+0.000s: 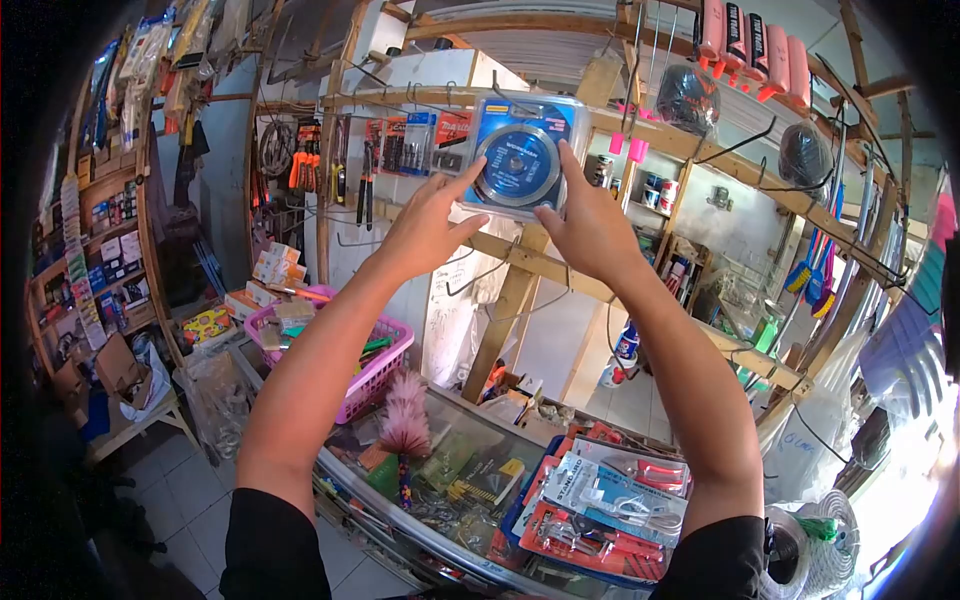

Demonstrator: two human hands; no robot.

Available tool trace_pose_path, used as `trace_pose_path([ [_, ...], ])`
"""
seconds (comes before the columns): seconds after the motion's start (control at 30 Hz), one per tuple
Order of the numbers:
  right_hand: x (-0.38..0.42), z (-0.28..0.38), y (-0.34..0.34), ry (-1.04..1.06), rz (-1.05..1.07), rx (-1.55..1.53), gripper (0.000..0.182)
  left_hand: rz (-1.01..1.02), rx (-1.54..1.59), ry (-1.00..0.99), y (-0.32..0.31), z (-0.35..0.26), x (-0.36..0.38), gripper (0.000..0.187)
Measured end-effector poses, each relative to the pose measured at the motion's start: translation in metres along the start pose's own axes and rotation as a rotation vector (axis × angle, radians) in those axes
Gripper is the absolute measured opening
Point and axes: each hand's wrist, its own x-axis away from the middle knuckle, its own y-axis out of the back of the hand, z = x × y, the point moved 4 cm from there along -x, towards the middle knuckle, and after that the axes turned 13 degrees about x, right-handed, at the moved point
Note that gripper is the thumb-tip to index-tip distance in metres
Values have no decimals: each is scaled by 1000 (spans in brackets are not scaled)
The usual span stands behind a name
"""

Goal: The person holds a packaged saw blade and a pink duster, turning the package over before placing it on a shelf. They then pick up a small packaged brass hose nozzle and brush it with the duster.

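Note:
A blue circular saw blade in a clear blister pack [517,165] is held up at the wooden rail, its face toward me. My left hand [428,222] has its index finger against the pack's left edge and its thumb near the lower corner. On the opposite side, my right hand [592,222] grips the right edge, index finger high and thumb at the bottom corner. Metal hooks [470,272] stick out from the rail just under the pack. Packs of tools [408,143] hang to the left of it.
Below my arms stands a glass display counter [450,440]. On it are a pink basket [372,385], a feather duster [404,425] and a pile of packaged tools [610,500]. Orange-nozzled tubes [755,45] hang at upper right. A wire coil [825,540] sits at lower right.

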Motion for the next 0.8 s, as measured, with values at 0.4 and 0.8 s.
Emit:
trace_pose_path([
  [0.4,49,90,30,89,-1,192,87,146,42,-150,49,7,45,77],
  [0.8,85,244,-43,281,300,-1,81,474,71,-17,118,70,168,53],
])
